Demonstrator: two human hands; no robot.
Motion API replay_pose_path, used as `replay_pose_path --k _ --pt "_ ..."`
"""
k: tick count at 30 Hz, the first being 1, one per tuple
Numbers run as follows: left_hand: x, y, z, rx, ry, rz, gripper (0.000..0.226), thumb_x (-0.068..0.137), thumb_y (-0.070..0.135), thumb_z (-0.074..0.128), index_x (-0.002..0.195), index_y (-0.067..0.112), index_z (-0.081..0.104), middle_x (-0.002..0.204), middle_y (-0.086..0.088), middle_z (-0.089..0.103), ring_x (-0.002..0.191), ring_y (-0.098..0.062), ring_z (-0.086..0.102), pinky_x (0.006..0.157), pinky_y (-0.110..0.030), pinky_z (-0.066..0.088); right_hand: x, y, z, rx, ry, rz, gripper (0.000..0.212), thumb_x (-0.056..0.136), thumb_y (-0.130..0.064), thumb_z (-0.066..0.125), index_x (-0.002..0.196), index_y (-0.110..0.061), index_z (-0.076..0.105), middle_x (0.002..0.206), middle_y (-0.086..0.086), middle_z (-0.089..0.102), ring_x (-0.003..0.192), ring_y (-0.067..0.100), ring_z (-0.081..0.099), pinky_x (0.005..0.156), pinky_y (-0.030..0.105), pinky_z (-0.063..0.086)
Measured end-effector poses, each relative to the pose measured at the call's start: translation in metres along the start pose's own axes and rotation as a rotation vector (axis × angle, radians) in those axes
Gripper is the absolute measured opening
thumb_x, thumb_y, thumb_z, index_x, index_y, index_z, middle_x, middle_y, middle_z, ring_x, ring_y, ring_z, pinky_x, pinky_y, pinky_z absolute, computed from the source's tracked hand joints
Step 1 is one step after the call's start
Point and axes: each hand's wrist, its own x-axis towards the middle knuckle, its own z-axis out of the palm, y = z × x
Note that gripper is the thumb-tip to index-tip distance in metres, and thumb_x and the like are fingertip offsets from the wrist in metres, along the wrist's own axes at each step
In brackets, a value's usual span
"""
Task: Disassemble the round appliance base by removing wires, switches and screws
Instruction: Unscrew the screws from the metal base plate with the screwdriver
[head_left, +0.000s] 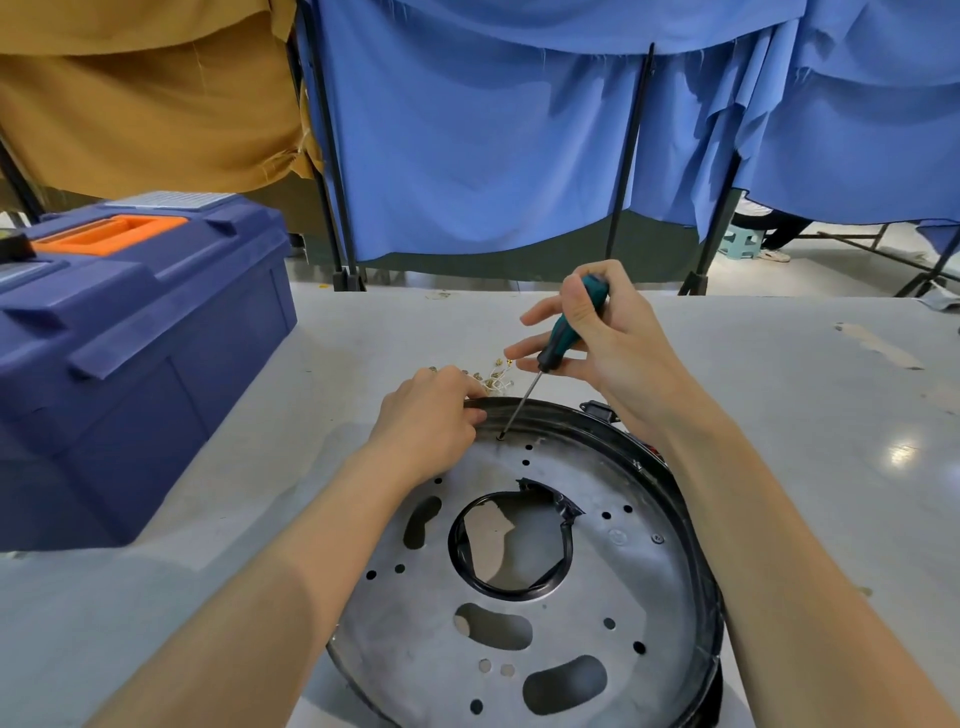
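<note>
Round appliance base (597, 597) lies on the table under both forearms. Left hand (431, 415) clamps its far rim; right hand (597, 332), just beyond, is closed round a screwdriver (566, 332) seated in a rim screw (501, 438). A tilted shaft could slip out and strip the head.

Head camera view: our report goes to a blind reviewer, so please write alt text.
The right hand sets a green-handled screwdriver on a screw near the far rim of a round metal appliance base; the left hand steadies that rim. A blue toolbox sits left.
</note>
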Motion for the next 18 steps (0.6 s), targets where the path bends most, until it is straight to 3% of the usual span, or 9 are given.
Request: replay_pose_path --k 6,18 --pt "0.0001 -0.0006 0.0006 0.008 -0.003 0.012 0.031 0.096 0.023 0.055 0.126 0.028 0.062 0.120 -0.004 0.063 0.107 -0.026 0.054 0.081 -0.036 0.044 0.0008 0.0009 -0.0010 0.003 -0.007 -0.006 0.015 0.101 -0.027 0.044 0.107 -0.013 0.041 0.104 0.020 0.065 0.080 0.036 0.073 0.078 0.054 0.059" --pt "-0.0014 -0.0009 -0.0009 -0.003 0.001 0.026 0.028 0.095 0.021 0.055 0.119 0.030 0.066 0.113 -0.005 0.067 0.103 -0.028 0.056 0.075 -0.033 0.042 0.0016 0.0033 -0.0021 0.009 0.003 -0.007 0.015 0.101 -0.028 0.043 0.106 -0.014 0.040 0.104 0.019 0.065 0.080 0.036 0.073 0.079 0.054 0.058"
